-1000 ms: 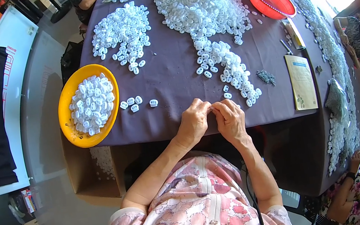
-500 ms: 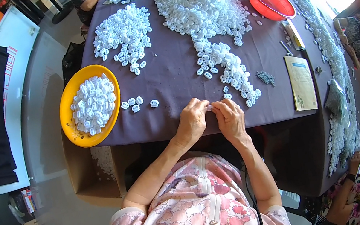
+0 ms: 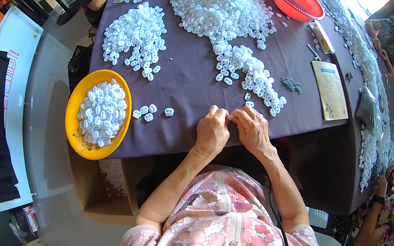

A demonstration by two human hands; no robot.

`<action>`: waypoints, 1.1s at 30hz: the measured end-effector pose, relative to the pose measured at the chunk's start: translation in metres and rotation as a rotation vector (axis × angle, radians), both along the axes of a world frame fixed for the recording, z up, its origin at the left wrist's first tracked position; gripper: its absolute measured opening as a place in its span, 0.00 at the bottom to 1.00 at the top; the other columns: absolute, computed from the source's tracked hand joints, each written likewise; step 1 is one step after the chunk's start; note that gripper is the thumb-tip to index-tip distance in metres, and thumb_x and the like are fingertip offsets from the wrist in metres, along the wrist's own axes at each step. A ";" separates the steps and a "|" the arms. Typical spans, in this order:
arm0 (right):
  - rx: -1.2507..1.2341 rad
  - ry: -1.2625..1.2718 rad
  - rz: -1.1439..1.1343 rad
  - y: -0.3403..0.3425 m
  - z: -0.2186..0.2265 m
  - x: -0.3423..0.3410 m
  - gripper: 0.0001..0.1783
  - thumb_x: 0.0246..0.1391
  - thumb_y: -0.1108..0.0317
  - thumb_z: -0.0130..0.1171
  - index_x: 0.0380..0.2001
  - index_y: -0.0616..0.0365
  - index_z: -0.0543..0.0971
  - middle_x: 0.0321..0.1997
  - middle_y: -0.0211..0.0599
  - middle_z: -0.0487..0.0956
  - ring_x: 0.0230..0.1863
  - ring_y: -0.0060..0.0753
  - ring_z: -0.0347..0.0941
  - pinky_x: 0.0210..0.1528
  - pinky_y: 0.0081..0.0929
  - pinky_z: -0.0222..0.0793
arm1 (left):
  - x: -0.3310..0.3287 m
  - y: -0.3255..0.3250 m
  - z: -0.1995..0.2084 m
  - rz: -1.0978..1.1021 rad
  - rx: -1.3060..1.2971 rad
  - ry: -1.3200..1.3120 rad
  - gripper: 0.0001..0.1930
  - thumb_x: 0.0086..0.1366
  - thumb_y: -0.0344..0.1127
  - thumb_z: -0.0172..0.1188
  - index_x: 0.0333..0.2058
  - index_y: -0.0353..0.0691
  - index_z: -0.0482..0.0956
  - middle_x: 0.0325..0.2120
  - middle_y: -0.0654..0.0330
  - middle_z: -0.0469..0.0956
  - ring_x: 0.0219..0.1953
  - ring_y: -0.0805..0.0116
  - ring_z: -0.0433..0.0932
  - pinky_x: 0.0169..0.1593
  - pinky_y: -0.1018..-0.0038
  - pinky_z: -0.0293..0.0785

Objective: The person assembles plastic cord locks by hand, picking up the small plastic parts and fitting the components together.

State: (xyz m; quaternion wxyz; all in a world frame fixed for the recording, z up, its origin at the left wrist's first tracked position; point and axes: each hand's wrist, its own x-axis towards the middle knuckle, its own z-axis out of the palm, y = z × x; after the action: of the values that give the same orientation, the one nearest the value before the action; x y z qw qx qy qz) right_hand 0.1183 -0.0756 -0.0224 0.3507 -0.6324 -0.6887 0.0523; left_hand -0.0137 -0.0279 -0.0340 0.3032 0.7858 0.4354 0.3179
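Observation:
At the near edge of the cloth-covered table, my left hand and my right hand meet with pinched fingertips. Between them shows a bit of a small white plastic piece, mostly hidden by the fingers. Just right of my right hand, a trail of loose white oval pieces, several with two holes, runs back to a large heap. Left of my left hand, a few white pieces lie apart, beside a yellow bowl filled with similar ones.
A second heap lies back left, and a red basket back right. A tan packet and a grey-green cluster rest to the right. Below the bowl stands a cardboard box. Other people sit around the table.
My hands stay almost in place, fingertips shifting slightly around the small white piece. At the lower right, another person's hands have moved. The heaps and bowl look the same.

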 end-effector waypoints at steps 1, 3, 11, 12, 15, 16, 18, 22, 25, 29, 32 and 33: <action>0.000 0.000 0.001 0.000 -0.001 0.001 0.05 0.48 0.74 0.57 0.31 0.56 0.76 0.27 0.38 0.72 0.28 0.44 0.71 0.29 0.34 0.67 | 0.001 0.000 0.000 0.003 0.003 0.043 0.03 0.54 0.23 0.58 0.28 0.36 0.74 0.28 0.53 0.74 0.28 0.50 0.75 0.31 0.63 0.72; -0.029 -0.042 0.036 0.001 -0.002 0.003 0.06 0.48 0.73 0.57 0.31 0.53 0.74 0.28 0.35 0.71 0.29 0.41 0.72 0.27 0.34 0.67 | 0.000 0.001 -0.003 0.000 0.013 0.046 0.03 0.54 0.23 0.58 0.29 0.36 0.74 0.28 0.53 0.74 0.29 0.50 0.75 0.31 0.63 0.72; -0.047 -0.043 0.044 0.001 -0.002 0.005 0.06 0.48 0.72 0.58 0.32 0.54 0.75 0.28 0.36 0.71 0.29 0.41 0.72 0.27 0.34 0.68 | -0.006 0.005 0.004 -0.138 -0.089 -0.282 0.05 0.55 0.22 0.58 0.32 0.36 0.76 0.28 0.53 0.74 0.29 0.53 0.77 0.32 0.66 0.73; -0.049 -0.043 0.041 0.001 -0.001 0.005 0.06 0.48 0.72 0.58 0.32 0.54 0.75 0.27 0.36 0.71 0.29 0.41 0.72 0.27 0.34 0.68 | -0.006 0.006 0.001 -0.119 -0.044 -0.249 0.06 0.55 0.22 0.58 0.33 0.36 0.76 0.28 0.53 0.74 0.29 0.54 0.77 0.32 0.66 0.73; -0.002 -0.017 0.025 0.000 -0.006 0.003 0.07 0.47 0.73 0.58 0.32 0.54 0.75 0.27 0.36 0.71 0.29 0.41 0.72 0.27 0.34 0.68 | -0.006 0.002 -0.004 -0.096 0.030 -0.164 0.06 0.56 0.21 0.57 0.33 0.35 0.76 0.28 0.53 0.74 0.29 0.55 0.77 0.32 0.68 0.74; -0.003 -0.018 0.025 -0.001 -0.008 0.003 0.07 0.47 0.73 0.58 0.32 0.54 0.75 0.27 0.36 0.71 0.29 0.41 0.72 0.27 0.34 0.68 | -0.006 0.000 -0.003 -0.095 0.058 -0.111 0.06 0.56 0.21 0.56 0.33 0.35 0.76 0.27 0.53 0.74 0.29 0.56 0.77 0.32 0.68 0.74; 0.076 0.032 0.024 -0.001 -0.010 0.003 0.07 0.46 0.74 0.59 0.32 0.54 0.76 0.27 0.35 0.71 0.28 0.40 0.72 0.28 0.33 0.67 | -0.005 -0.003 -0.003 -0.084 0.075 -0.151 0.05 0.57 0.22 0.56 0.33 0.34 0.76 0.27 0.53 0.73 0.29 0.56 0.77 0.31 0.68 0.74; 0.091 0.029 0.015 -0.002 -0.007 0.000 0.07 0.45 0.75 0.58 0.31 0.55 0.76 0.27 0.35 0.71 0.28 0.39 0.71 0.28 0.33 0.67 | -0.006 -0.003 -0.003 -0.091 0.081 -0.184 0.04 0.59 0.23 0.51 0.31 0.36 0.74 0.29 0.53 0.71 0.29 0.53 0.77 0.32 0.66 0.75; 0.096 0.027 0.011 -0.002 -0.007 -0.001 0.07 0.45 0.75 0.58 0.31 0.55 0.76 0.27 0.35 0.71 0.29 0.38 0.71 0.28 0.32 0.67 | -0.006 -0.003 -0.002 -0.112 0.097 -0.196 0.04 0.58 0.21 0.50 0.29 0.35 0.73 0.29 0.53 0.71 0.29 0.53 0.77 0.32 0.66 0.75; 0.112 0.005 0.014 -0.003 -0.010 0.000 0.07 0.45 0.75 0.59 0.31 0.55 0.76 0.27 0.34 0.71 0.29 0.37 0.71 0.28 0.32 0.66 | -0.008 0.001 0.000 -0.145 0.120 -0.132 0.04 0.57 0.21 0.50 0.29 0.34 0.73 0.29 0.52 0.71 0.30 0.52 0.76 0.33 0.65 0.75; 0.125 0.003 0.020 -0.002 -0.011 0.000 0.08 0.45 0.75 0.59 0.31 0.54 0.76 0.27 0.34 0.70 0.29 0.37 0.71 0.28 0.32 0.66 | -0.009 0.001 -0.001 -0.159 0.115 -0.135 0.04 0.57 0.22 0.49 0.28 0.34 0.73 0.29 0.51 0.71 0.31 0.52 0.76 0.34 0.65 0.75; 0.124 -0.002 0.020 -0.002 -0.011 -0.001 0.08 0.45 0.75 0.59 0.31 0.54 0.76 0.27 0.33 0.70 0.29 0.37 0.70 0.27 0.32 0.66 | -0.009 0.002 -0.001 -0.164 0.112 -0.135 0.04 0.57 0.22 0.49 0.28 0.34 0.73 0.29 0.51 0.71 0.31 0.51 0.75 0.34 0.64 0.75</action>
State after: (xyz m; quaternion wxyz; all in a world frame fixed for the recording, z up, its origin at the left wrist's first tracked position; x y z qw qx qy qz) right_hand 0.1177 -0.0773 -0.0335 0.3881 -0.6026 -0.6972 0.0124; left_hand -0.0228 -0.0260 -0.0348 0.3126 0.8113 0.3298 0.3678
